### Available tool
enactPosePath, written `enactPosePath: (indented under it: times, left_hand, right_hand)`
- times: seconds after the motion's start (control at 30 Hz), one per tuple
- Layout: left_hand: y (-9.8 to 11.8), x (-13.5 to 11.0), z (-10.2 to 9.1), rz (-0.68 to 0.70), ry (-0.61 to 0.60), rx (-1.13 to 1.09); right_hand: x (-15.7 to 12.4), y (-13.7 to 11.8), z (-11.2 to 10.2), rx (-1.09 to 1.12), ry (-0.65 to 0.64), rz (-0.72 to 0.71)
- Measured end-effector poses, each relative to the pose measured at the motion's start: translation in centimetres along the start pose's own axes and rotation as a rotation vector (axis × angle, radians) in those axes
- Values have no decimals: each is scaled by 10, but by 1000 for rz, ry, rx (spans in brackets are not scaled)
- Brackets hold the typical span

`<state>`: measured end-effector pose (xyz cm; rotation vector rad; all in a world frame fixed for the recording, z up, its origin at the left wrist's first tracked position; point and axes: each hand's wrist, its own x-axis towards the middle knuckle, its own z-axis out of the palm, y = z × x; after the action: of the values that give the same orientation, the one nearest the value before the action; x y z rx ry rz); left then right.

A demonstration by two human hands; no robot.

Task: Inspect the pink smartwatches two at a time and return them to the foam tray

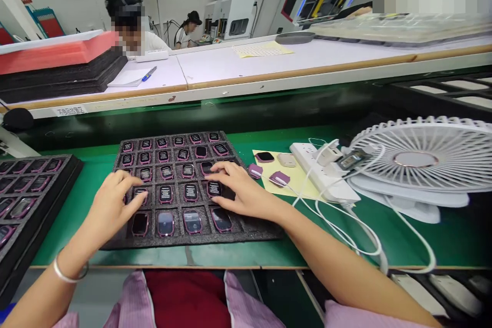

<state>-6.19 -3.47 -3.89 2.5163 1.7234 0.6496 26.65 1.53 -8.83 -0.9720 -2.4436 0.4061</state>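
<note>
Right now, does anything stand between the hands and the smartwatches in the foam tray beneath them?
Nothing visible does: the left hand and right hand are over the foam tray, each right beside smartwatches.

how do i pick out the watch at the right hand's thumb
On the green table, find the dark foam tray at centre. In its second row from the near edge, look to where the right hand reaches in. The watch there shows white text lines and, unlike its neighbours, sits between that hand's thumb and fingers.
</note>
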Motion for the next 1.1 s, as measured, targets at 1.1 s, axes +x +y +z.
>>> enactPosePath:
  times: [1.1]
  left_hand:
    - [27,86,-5,-342,156,-1254]
  right_hand:
    - [113,-61,-7,1561,67,261]
